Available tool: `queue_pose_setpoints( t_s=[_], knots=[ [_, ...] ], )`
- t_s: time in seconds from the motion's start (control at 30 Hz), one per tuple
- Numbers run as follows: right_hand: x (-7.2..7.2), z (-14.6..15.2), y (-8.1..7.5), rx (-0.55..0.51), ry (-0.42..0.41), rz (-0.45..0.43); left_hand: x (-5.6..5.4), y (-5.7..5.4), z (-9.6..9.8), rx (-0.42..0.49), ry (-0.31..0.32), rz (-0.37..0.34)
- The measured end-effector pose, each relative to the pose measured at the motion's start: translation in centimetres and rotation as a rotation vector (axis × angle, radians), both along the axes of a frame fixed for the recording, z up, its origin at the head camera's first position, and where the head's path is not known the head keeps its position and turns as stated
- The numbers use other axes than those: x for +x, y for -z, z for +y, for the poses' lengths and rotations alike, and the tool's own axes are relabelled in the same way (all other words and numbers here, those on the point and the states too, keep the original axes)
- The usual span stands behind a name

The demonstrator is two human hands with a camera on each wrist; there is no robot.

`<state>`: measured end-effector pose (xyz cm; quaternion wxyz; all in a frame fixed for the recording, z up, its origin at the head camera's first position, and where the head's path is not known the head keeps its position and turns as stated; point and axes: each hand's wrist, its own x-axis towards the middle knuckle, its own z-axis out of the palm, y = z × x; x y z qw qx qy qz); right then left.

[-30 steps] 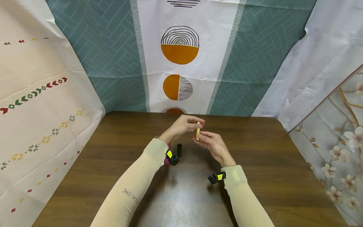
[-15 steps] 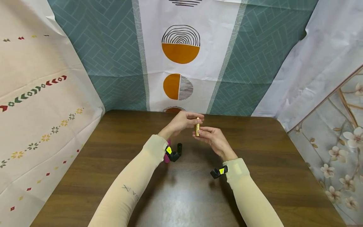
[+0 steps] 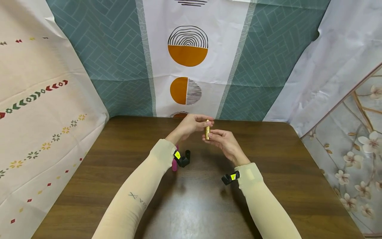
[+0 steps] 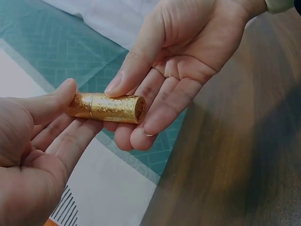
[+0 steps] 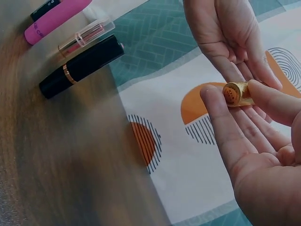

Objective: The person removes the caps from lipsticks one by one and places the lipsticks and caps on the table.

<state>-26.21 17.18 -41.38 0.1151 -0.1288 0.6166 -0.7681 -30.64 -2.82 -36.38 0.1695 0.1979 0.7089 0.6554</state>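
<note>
A gold, foil-textured lipstick tube point(image 3: 207, 132) is held upright above the far part of the table, between both hands. My left hand point(image 3: 190, 126) pinches its upper end between thumb and fingers. Lower down on the tube, the thumb and fingers of my right hand point(image 3: 224, 142) grip it. In the left wrist view the gold lipstick tube point(image 4: 113, 108) lies across the fingers of both hands, with a thin seam around it and its round base facing right. From the right wrist, the base of the gold lipstick tube point(image 5: 231, 94) shows between thumb and forefinger.
On the brown table point(image 3: 119, 186), near my left wrist, stand a black lipstick tube point(image 5: 82, 66), a clear lipstick tube point(image 5: 87, 36), a pink tube point(image 5: 59, 20) and another black item point(image 5: 44, 8). A patterned curtain point(image 3: 191, 86) hangs behind the table.
Both hands have moved slightly up and away from the body with the gold lipstick tube between them. Both keep their hold on it, and the seam still looks closed.
</note>
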Motion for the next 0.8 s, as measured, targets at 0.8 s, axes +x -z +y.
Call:
queue_pose_setpoints(
  t_s=[0.8],
  knots=[
    [1.3,-0.5,1.0,0.098,0.057,0.026,-0.4,-0.5,-0.8,0.164,-0.095,-0.009]
  ],
)
